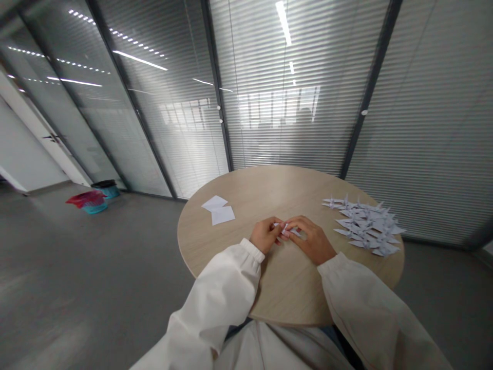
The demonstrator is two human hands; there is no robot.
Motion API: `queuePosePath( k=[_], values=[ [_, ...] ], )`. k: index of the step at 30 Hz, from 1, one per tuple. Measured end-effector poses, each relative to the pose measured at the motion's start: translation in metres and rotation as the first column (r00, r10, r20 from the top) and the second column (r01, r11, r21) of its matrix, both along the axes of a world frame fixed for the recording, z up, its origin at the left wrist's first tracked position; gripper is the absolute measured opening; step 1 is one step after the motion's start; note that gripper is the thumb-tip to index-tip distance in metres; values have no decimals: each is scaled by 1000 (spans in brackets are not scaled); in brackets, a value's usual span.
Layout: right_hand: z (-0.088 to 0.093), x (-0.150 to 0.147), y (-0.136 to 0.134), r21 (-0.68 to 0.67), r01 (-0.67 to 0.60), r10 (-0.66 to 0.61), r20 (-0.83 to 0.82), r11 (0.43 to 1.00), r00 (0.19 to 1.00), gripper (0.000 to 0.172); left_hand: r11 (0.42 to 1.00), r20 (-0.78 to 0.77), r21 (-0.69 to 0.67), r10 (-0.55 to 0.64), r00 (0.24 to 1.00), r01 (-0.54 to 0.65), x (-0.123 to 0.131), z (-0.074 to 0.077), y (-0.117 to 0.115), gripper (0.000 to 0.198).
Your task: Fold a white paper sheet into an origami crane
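Observation:
Over the middle of the round table, my left hand and my right hand meet at the fingertips. Both are closed on a small folded white paper, pinched between thumbs and fingers. My fingers cover most of it, so its exact shape is hidden. On the right side of the table lies a dense group of folded white paper cranes with pointed tips. To the left are white paper squares, flat and partly overlapping.
The round wooden table stands against a glass partition with blinds. Its curved front edge is close to my body. On the floor at far left are a bin with a red liner and another with a black liner.

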State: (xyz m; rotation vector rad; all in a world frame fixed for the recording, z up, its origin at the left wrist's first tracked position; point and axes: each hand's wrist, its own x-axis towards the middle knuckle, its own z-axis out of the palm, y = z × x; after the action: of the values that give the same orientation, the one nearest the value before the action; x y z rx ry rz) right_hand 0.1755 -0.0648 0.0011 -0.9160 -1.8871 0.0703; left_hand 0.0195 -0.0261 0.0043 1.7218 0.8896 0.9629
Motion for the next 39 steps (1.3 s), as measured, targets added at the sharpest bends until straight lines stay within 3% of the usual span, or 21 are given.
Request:
queuePosePath(
  k=[14,28,39],
  values=[
    [0,2,1,-36,11,-13,-34,999,999,5,1000,35,-14,19,999,-18,1,6,-4,23],
    [-1,4,4,-107,43,-51,-75,993,996,5,998,9,63,-5,1000,5,1,2,-3,30],
    [-3,4,4,-112,81,-93,-103,990,990,8,999,31,36,15,999,-16,1,2,-4,24]
  ],
)
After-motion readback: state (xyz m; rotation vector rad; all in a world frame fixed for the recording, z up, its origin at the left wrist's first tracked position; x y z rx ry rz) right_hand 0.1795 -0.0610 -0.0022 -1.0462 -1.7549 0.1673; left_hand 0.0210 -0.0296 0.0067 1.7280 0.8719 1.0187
